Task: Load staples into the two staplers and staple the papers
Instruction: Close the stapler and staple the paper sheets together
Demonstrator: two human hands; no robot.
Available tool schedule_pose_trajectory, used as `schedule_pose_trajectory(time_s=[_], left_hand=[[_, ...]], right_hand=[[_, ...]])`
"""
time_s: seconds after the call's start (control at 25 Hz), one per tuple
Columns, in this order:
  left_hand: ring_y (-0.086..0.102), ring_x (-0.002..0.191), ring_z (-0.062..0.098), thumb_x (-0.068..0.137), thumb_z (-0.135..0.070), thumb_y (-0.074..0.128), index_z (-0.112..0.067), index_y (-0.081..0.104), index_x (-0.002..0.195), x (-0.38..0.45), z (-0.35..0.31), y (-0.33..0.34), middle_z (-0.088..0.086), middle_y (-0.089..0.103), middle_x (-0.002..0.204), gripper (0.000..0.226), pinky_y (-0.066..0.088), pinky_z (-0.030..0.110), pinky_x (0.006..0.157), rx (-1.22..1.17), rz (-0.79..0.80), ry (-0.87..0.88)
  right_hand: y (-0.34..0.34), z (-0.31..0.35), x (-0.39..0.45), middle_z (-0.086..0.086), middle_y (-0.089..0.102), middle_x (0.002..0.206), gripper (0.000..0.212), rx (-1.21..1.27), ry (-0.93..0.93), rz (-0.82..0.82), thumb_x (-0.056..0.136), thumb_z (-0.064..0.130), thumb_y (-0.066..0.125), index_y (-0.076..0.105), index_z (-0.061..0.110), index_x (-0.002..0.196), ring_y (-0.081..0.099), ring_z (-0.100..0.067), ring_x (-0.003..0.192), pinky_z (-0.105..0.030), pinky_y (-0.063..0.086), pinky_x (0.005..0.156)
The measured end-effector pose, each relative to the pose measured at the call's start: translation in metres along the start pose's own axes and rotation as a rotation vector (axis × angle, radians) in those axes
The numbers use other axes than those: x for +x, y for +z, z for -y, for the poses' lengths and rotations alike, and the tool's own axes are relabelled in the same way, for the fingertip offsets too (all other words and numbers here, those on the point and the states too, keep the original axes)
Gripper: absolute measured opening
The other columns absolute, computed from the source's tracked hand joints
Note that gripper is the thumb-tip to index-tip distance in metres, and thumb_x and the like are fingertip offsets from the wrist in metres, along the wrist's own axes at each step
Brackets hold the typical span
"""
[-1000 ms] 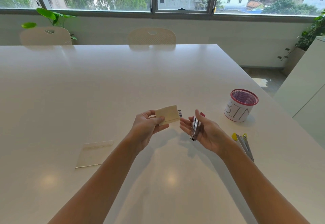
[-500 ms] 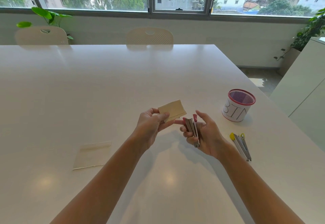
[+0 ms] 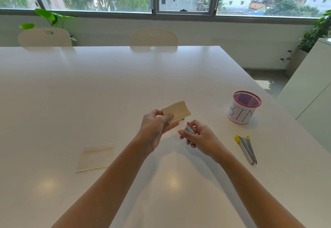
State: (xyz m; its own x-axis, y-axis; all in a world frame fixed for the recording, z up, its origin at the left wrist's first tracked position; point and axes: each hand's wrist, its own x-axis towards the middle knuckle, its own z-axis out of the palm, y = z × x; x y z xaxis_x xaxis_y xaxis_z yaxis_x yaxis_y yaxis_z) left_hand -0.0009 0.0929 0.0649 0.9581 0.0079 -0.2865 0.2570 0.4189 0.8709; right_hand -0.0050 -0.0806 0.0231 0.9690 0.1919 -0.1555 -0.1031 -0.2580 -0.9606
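My left hand [image 3: 155,127] pinches a small folded cream paper [image 3: 177,110] above the white table [image 3: 107,88]. Just right of it, my right hand [image 3: 201,139] grips a small metal stapler with a pink tip [image 3: 189,129], its tip pointing toward the paper's lower edge. A second stapler with yellow ends [image 3: 246,148] lies on the table to the right, apart from both hands. Another cream paper [image 3: 96,157] lies flat on the table to the left.
A pink mesh cup labelled BIN [image 3: 244,107] stands at the right, beyond the yellow stapler. The table's right edge runs close past it. Two chairs [image 3: 154,37] stand at the far side under the window.
My right hand has turned over and closed its fingers around the pink stapler, bringing it up toward the paper. My left hand has lifted the paper slightly.
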Motion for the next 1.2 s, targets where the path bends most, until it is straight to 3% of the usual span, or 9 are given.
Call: schedule_pose_trajectory(time_s=[0.12, 0.32, 0.48, 0.6, 0.8, 0.92, 1.08, 1.2], left_hand=[[0.075, 0.089, 0.031, 0.09, 0.006, 0.065, -0.002, 0.054, 0.093, -0.002, 0.004, 0.0, 0.024, 0.07, 0.106, 0.013, 0.063, 0.03, 0.07, 0.025, -0.019, -0.012], [0.074, 0.093, 0.034, 0.089, 0.006, 0.067, -0.005, 0.053, 0.081, -0.003, 0.008, 0.001, 0.022, 0.069, 0.108, 0.019, 0.063, 0.028, 0.07, 0.041, -0.076, 0.001], [0.072, 0.097, 0.035, 0.09, 0.002, 0.067, -0.005, 0.054, 0.086, -0.002, 0.011, 0.001, 0.02, 0.07, 0.109, 0.016, 0.062, 0.027, 0.069, 0.056, -0.108, -0.004], [0.075, 0.089, 0.032, 0.088, 0.002, 0.07, -0.005, 0.055, 0.086, -0.003, 0.012, 0.001, 0.019, 0.072, 0.107, 0.016, 0.062, 0.029, 0.067, 0.073, -0.102, 0.001], [0.077, 0.08, 0.027, 0.084, 0.004, 0.074, -0.005, 0.055, 0.078, -0.006, 0.011, 0.001, 0.022, 0.071, 0.105, 0.021, 0.06, 0.027, 0.063, 0.06, -0.095, 0.038], [0.077, 0.08, 0.029, 0.083, 0.004, 0.075, -0.004, 0.057, 0.078, -0.007, 0.011, 0.002, 0.022, 0.072, 0.101, 0.02, 0.061, 0.029, 0.063, 0.064, -0.062, 0.051], [0.077, 0.078, 0.027, 0.082, 0.003, 0.076, -0.002, 0.06, 0.078, -0.006, 0.017, 0.002, 0.018, 0.073, 0.09, 0.017, 0.062, 0.033, 0.065, 0.202, -0.1, 0.135], [0.076, 0.077, 0.027, 0.079, -0.002, 0.079, -0.008, 0.064, 0.071, -0.004, 0.022, 0.001, 0.014, 0.073, 0.082, 0.018, 0.064, 0.04, 0.069, 0.404, -0.17, 0.258]], right_hand=[[-0.001, -0.002, 0.0, 0.001, 0.072, 0.087, 0.032, -0.084, -0.002, -0.018, 0.087, 0.037, 0.074, 0.06, 0.019, 0.109, 0.058, -0.009, 0.067, -0.019, 0.048, 0.06], [-0.001, -0.001, -0.002, 0.008, 0.064, 0.085, 0.03, -0.062, 0.006, 0.018, 0.093, 0.032, 0.068, 0.062, 0.025, 0.122, 0.058, -0.003, 0.068, -0.007, 0.043, 0.053], [0.002, 0.002, -0.004, 0.0, 0.068, 0.093, 0.026, 0.096, 0.04, 0.029, 0.095, 0.026, 0.065, 0.062, 0.023, 0.12, 0.069, -0.004, 0.072, -0.013, 0.051, 0.064], [0.003, 0.003, -0.005, 0.001, 0.065, 0.086, 0.016, 0.03, 0.056, 0.031, 0.095, 0.031, 0.064, 0.063, 0.031, 0.111, 0.063, -0.009, 0.072, -0.02, 0.051, 0.066], [0.002, 0.005, -0.005, 0.001, 0.059, 0.079, 0.014, 0.215, 0.111, 0.094, 0.096, 0.024, 0.063, 0.068, 0.014, 0.105, 0.057, -0.004, 0.066, -0.019, 0.049, 0.067], [0.002, 0.008, -0.007, 0.001, 0.058, 0.082, 0.01, 0.246, 0.113, 0.115, 0.097, 0.021, 0.061, 0.068, 0.017, 0.103, 0.056, -0.004, 0.07, -0.018, 0.051, 0.067], [0.002, 0.011, -0.009, 0.0, 0.058, 0.088, 0.01, 0.226, 0.119, 0.144, 0.097, 0.024, 0.061, 0.067, 0.025, 0.104, 0.053, -0.011, 0.079, -0.023, 0.049, 0.075], [0.002, 0.01, -0.008, -0.001, 0.059, 0.09, 0.017, 0.224, 0.134, 0.154, 0.096, 0.029, 0.062, 0.067, 0.019, 0.109, 0.053, -0.01, 0.078, -0.022, 0.048, 0.073]])
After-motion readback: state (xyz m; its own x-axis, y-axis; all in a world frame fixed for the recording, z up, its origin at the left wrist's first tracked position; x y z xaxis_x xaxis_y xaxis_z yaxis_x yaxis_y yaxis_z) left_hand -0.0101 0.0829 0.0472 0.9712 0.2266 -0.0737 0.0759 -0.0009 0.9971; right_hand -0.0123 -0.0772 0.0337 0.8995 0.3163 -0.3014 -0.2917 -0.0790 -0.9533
